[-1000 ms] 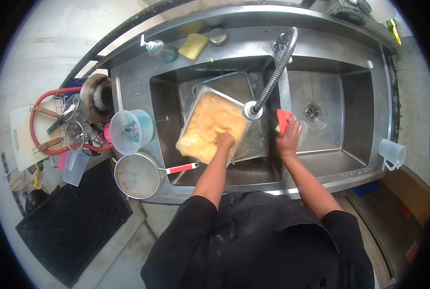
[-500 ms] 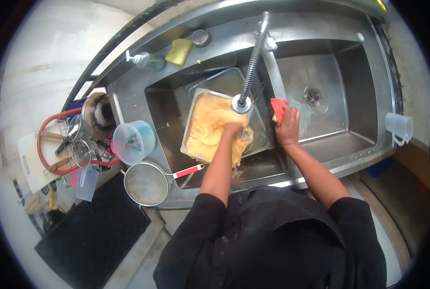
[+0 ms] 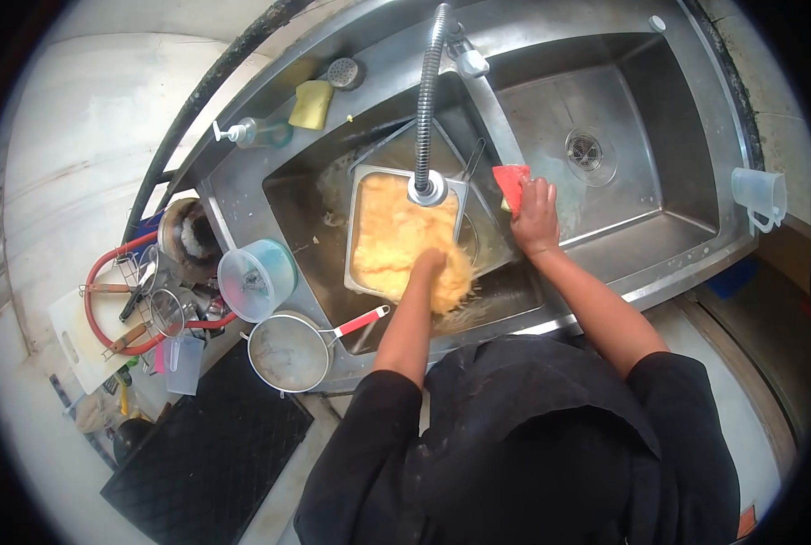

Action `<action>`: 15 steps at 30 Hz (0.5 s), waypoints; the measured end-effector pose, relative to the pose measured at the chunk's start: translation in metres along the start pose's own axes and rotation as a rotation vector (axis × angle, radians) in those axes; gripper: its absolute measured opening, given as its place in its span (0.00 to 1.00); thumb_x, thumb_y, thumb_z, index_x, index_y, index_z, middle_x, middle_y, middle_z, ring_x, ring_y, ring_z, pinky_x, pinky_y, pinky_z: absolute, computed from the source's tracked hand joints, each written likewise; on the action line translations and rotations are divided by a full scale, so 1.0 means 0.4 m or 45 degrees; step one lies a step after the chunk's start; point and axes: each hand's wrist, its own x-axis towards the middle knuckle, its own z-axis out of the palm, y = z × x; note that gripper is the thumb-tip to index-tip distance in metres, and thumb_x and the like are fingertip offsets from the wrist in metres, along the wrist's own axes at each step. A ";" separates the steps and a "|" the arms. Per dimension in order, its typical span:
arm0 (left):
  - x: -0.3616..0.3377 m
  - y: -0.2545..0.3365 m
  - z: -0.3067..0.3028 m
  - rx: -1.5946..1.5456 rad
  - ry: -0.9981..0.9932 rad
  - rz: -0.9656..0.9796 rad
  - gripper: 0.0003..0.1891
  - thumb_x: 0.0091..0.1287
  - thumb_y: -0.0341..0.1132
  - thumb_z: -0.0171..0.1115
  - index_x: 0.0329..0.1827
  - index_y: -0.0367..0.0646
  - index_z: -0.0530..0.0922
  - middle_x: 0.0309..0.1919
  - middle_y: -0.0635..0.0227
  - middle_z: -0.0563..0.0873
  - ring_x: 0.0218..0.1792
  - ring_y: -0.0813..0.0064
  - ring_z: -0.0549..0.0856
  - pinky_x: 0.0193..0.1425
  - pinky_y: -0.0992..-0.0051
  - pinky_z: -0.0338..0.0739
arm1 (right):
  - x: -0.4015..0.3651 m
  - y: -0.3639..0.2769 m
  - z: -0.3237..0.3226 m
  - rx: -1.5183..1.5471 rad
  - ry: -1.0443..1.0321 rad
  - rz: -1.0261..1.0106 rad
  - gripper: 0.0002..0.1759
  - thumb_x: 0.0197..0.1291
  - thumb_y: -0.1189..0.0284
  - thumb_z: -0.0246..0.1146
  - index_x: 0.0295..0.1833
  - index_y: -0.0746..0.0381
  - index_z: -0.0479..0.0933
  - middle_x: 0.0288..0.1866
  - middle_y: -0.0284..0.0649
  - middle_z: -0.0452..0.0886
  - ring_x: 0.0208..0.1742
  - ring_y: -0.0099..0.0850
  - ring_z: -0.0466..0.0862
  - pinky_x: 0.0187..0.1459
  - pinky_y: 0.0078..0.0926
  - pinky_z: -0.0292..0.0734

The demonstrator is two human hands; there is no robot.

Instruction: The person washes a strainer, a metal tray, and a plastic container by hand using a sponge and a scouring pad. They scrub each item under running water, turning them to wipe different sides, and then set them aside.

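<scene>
My left hand [image 3: 430, 262] is down in cloudy orange liquid inside a rectangular metal pan [image 3: 352, 232] in the left sink basin. Its fingers are hidden by the liquid, which spills over the pan's near right corner. My right hand [image 3: 536, 221] grips a red sponge [image 3: 509, 185] with a pale yellowish edge, by the divider between the basins. Over the pan's far right part hangs the spray head [image 3: 427, 188] of a coiled faucet. Another metal tray [image 3: 451, 143] lies partly under the pan, and a thin wire handle [image 3: 476, 156] sticks up beside it.
A strainer with a red handle [image 3: 362, 321] and a clear tub [image 3: 257, 280] stand on the left ledge. Along the back are a soap bottle [image 3: 258, 133], a yellow sponge [image 3: 311, 104] and a perforated metal cup [image 3: 344, 73]. A plastic jug [image 3: 758, 194] sits at the right edge.
The view has shifted. The pan has turned more upright in view, and orange liquid is spilling and splashing at its near right corner. My right hand keeps hold of the red sponge.
</scene>
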 end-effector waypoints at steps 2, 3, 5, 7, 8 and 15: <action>0.049 0.064 -0.116 -0.047 -0.114 -0.019 0.21 0.65 0.40 0.51 0.53 0.40 0.86 0.57 0.47 0.84 0.61 0.49 0.82 0.66 0.56 0.74 | -0.002 0.000 0.001 -0.021 0.003 0.000 0.31 0.47 0.81 0.62 0.62 0.65 0.69 0.48 0.51 0.71 0.48 0.53 0.71 0.51 0.48 0.72; 0.069 0.073 -0.162 -0.158 -0.016 0.038 0.21 0.66 0.40 0.51 0.52 0.40 0.86 0.57 0.47 0.84 0.60 0.49 0.82 0.66 0.57 0.74 | 0.000 0.004 0.002 -0.024 -0.002 -0.010 0.31 0.47 0.81 0.61 0.62 0.65 0.69 0.48 0.51 0.71 0.48 0.53 0.71 0.50 0.48 0.72; 0.078 0.056 -0.217 -0.513 0.289 0.141 0.21 0.66 0.41 0.51 0.51 0.39 0.86 0.56 0.47 0.85 0.59 0.49 0.83 0.65 0.57 0.75 | -0.007 0.011 0.007 -0.029 -0.012 -0.007 0.31 0.48 0.82 0.60 0.62 0.66 0.69 0.48 0.51 0.71 0.47 0.54 0.71 0.50 0.49 0.72; 0.092 0.015 -0.274 -0.755 0.487 0.193 0.21 0.67 0.42 0.51 0.50 0.39 0.87 0.55 0.47 0.85 0.59 0.49 0.83 0.64 0.58 0.76 | -0.008 0.017 0.014 -0.038 0.024 -0.050 0.30 0.48 0.81 0.60 0.62 0.66 0.68 0.47 0.51 0.71 0.46 0.54 0.71 0.49 0.49 0.72; 0.095 -0.005 -0.293 -0.879 0.568 0.189 0.21 0.67 0.43 0.50 0.50 0.39 0.87 0.54 0.47 0.86 0.58 0.49 0.84 0.64 0.58 0.76 | -0.013 0.017 0.015 -0.039 0.021 -0.044 0.30 0.48 0.81 0.60 0.62 0.66 0.68 0.47 0.51 0.71 0.46 0.54 0.71 0.49 0.49 0.72; 0.009 -0.123 -0.213 0.293 0.727 -0.216 0.23 0.72 0.44 0.47 0.47 0.36 0.87 0.49 0.47 0.87 0.54 0.52 0.86 0.61 0.53 0.76 | -0.009 0.021 0.015 -0.028 0.059 -0.049 0.29 0.50 0.79 0.60 0.62 0.66 0.68 0.47 0.51 0.70 0.46 0.53 0.71 0.48 0.49 0.73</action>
